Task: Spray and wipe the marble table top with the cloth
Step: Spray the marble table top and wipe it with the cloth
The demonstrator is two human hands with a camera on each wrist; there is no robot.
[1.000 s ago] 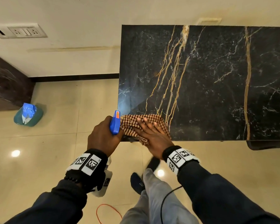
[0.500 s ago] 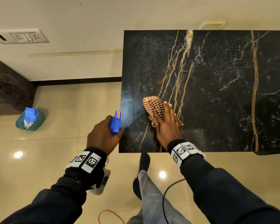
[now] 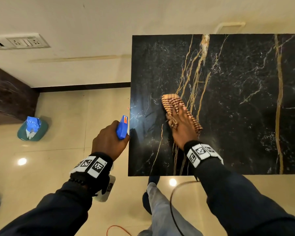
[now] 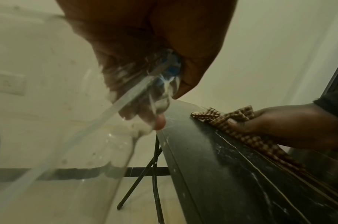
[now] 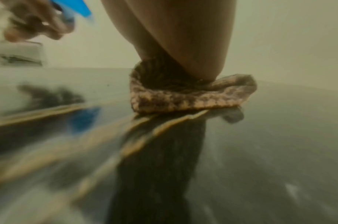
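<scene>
Glossy black marble table top (image 3: pixel 237 103) veined gold and white, woven checked cloth (image 3: pixel 173 103) bunched under the right hand's (image 3: pixel 182 128) palm, clear smooth plastic spray bottle (image 4: pixel 54 136), blue plastic nozzle above the left hand's (image 3: pixel 107 142) fist, polished cream floor tiles (image 3: pixel 58 159)

Brown checked cloth (image 3: pixel 175 106) bunched flat on black gold-veined marble table top (image 3: pixel 237 116) (left part).

head view looks down; both wrist views sit close, sharing the table edge (image 4: pixel 183 151).
</scene>
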